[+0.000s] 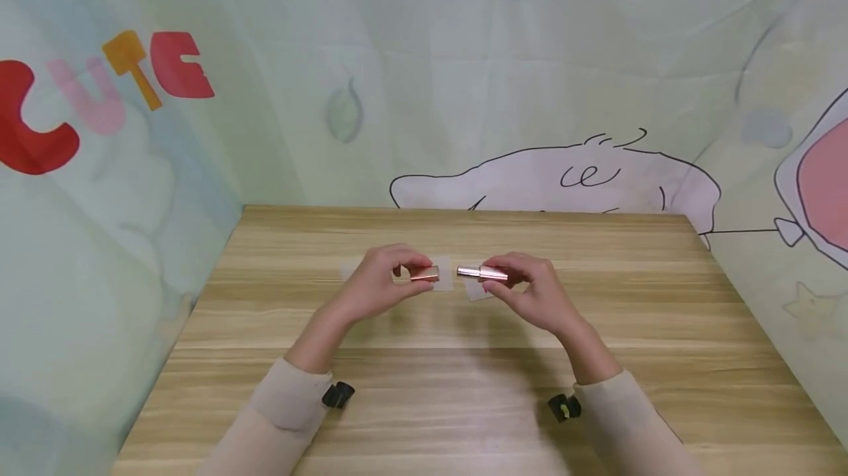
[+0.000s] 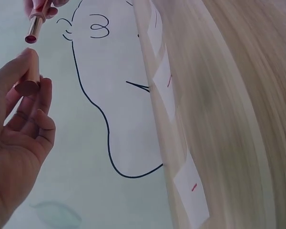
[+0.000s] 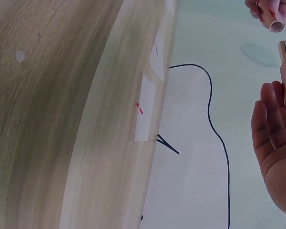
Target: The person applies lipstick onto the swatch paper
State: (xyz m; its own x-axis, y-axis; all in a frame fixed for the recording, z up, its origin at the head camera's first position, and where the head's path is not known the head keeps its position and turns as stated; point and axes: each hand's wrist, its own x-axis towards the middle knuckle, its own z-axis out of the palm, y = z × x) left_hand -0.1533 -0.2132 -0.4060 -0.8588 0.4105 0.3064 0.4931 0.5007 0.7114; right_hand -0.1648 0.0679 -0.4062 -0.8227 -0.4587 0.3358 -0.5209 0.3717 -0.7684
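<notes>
My left hand point(image 1: 379, 285) pinches a rose-gold lipstick cap point(image 1: 425, 274) between thumb and fingers. In my right hand point(image 1: 538, 293) is the rose-gold lipstick tube point(image 1: 492, 274), gripped by its base, its slimmer shiny inner sleeve point(image 3: 283, 50) pointing toward the cap. A small gap separates the two pieces, which are held roughly in line above the table. The cap's open end point(image 3: 276, 26) faces the tube in the right wrist view. Reddish colour shows at the sleeve's tip point(image 2: 31, 39) in the left wrist view.
Several white paper slips lie on the wood-grain table point(image 1: 411, 402) under the hands. One slip point(image 2: 191, 193) bears a short red stroke, as does another slip point(image 3: 144, 114). Behind the table's far edge hangs a printed curtain point(image 1: 298, 93) with cartoon drawings.
</notes>
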